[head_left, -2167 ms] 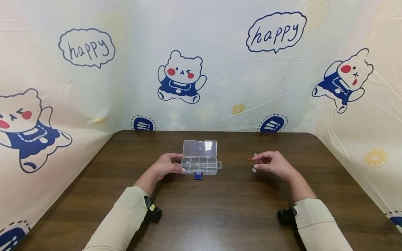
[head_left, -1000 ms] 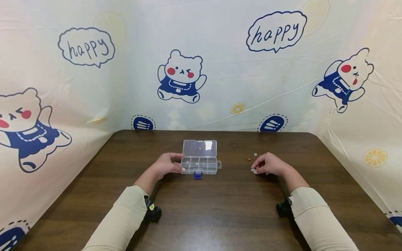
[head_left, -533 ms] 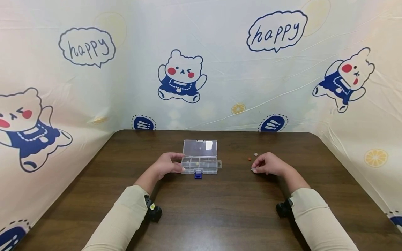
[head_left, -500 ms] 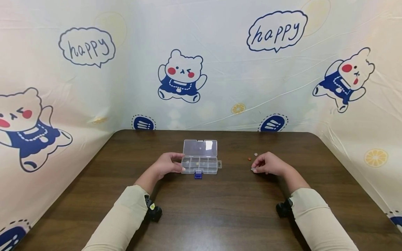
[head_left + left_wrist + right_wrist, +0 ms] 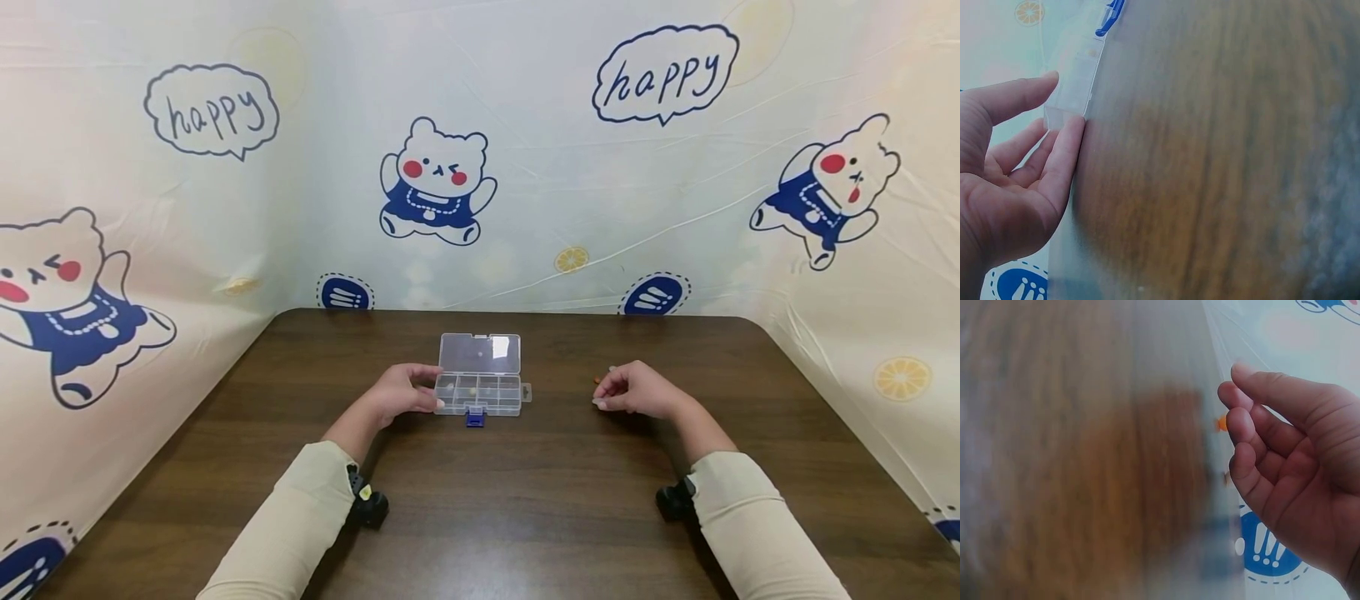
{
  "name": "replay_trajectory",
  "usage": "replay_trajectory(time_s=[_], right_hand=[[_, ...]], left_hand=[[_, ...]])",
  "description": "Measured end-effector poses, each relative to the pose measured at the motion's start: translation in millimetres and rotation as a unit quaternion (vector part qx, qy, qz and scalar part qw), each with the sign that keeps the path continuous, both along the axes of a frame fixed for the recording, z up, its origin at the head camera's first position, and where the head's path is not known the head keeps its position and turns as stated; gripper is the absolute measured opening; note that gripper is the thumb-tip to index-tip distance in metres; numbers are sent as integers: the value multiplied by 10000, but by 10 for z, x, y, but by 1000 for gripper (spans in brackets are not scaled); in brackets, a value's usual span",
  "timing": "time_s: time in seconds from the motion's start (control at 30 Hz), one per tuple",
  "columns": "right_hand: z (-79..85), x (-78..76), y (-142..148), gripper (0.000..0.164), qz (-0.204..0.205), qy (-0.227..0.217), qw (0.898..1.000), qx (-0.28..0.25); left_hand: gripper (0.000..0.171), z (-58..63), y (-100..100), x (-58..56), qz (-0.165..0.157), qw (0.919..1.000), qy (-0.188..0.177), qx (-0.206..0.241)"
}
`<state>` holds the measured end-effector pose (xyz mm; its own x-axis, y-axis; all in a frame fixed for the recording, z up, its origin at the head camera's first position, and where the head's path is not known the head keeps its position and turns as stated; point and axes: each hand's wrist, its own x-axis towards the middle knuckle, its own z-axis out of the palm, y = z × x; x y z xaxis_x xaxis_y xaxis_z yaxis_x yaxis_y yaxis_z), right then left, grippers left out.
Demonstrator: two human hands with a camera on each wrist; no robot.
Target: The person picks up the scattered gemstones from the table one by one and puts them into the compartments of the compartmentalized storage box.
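Observation:
A clear plastic compartment box [image 5: 498,392] lies on the table with its lid [image 5: 477,353] tipped back and a blue latch [image 5: 475,419] at the front. My left hand [image 5: 401,390] holds its left end, thumb at the near corner and fingers at the far one; the left wrist view shows that hand [image 5: 1019,162] at the box end [image 5: 1075,81]. Small pale bits [image 5: 472,391] sit in a few compartments. My right hand [image 5: 645,390] pinches a small pale round piece at its fingertips, mostly hidden. Nearby is a small orange piece [image 5: 597,380], also in the right wrist view [image 5: 1222,423].
Just behind the right fingers a small greyish piece [image 5: 611,368] lies partly covered. A hanging tab [image 5: 527,392] juts from the box's right side. The brown wooden table [image 5: 480,500] reaches back to a printed cloth backdrop [image 5: 517,167].
My right hand came down to the pale piece near the front, closed its fingertips on it, and has shifted slightly left. The left hand and box have stayed put.

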<state>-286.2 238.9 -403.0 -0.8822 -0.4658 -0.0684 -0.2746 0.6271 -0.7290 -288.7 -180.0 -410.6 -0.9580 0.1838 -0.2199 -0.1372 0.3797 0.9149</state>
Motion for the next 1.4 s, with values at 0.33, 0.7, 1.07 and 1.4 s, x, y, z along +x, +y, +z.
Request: replay_trajectory(time_s=[0.33, 0.7, 1.07, 1.4], right_hand=[[-5, -15, -83, 10, -137, 29, 9998, -154], [43, -19, -225, 8, -77, 326, 9990, -302], [105, -14, -381, 8, -3, 549, 9975, -443], [140, -10, -551, 12, -117, 589, 9961, -646]], left_hand=[[61, 7, 8, 2, 21, 10000, 0, 31], [63, -14, 0, -15, -11, 10000, -8, 34], [62, -15, -7, -2, 6, 10000, 38, 31], [63, -11, -10, -1, -16, 10000, 43, 12]])
